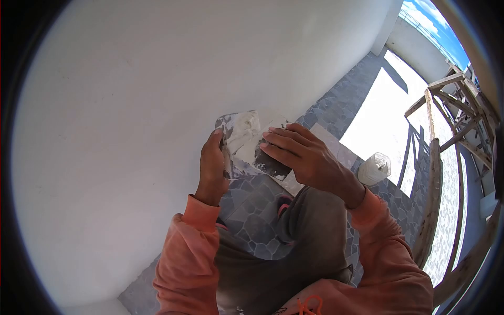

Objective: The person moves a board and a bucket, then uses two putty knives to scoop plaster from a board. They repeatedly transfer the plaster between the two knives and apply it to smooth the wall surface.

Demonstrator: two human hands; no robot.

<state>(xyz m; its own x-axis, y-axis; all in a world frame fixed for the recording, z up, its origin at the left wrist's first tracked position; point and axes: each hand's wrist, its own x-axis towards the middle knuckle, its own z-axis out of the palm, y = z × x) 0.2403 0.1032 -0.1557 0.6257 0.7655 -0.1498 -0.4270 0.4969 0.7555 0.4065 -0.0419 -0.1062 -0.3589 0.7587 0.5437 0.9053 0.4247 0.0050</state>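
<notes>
In front of my body, my left hand [212, 165] grips the left edge of a flat plate smeared with white putty [242, 128]. The thumb lies along the plate's edge and the other fingers are hidden under it. My right hand [317, 160] presses its fingers flat on a dark, thin putty blade [272, 164], its thumb out of sight. That blade overlaps the plate's right side, and bits of putty cling to its face. Both hands are close to the pale wall [131, 110] on my left.
A white plastic bucket [374, 169] stands on the stone-patterned floor [252, 215] to the right. Beyond it rises a rough wooden scaffold frame [434, 157] along the right edge. Pale boards [328, 137] lie on the floor by the wall. Bright sunlight falls farther back.
</notes>
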